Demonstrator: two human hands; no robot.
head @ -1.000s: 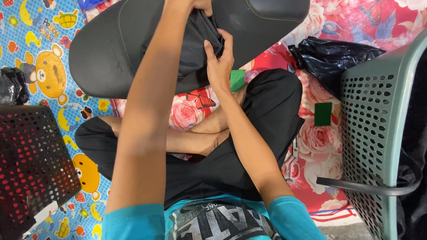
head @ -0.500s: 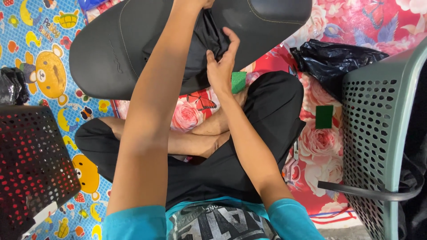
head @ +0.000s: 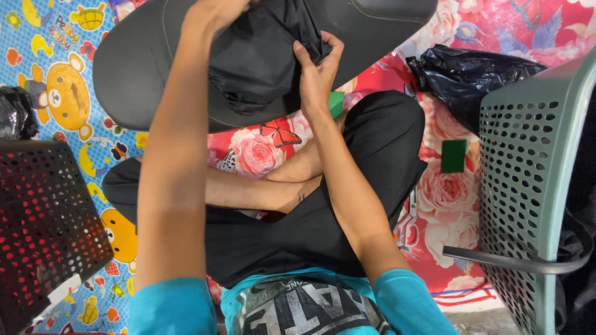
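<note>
I sit cross-legged on a patterned mat. A black garment [head: 257, 62] lies bunched on a large dark oval board [head: 143, 68] in front of me. My left hand [head: 214, 12] grips the garment's upper part near the frame's top edge. My right hand [head: 316, 68] pinches the garment's right edge, fingers closed on the cloth. A small green block [head: 336, 104] peeks out just below my right wrist.
A black perforated basket [head: 43, 229] stands at the left. A grey-green perforated basket [head: 528, 186] with a metal handle stands at the right. A black plastic bag [head: 465, 74] lies at the upper right, a green square piece [head: 453, 156] below it. Another dark bag [head: 12, 111] sits far left.
Both hands have shifted slightly upward along the garment. My right hand now grips the cloth's edge higher up.
</note>
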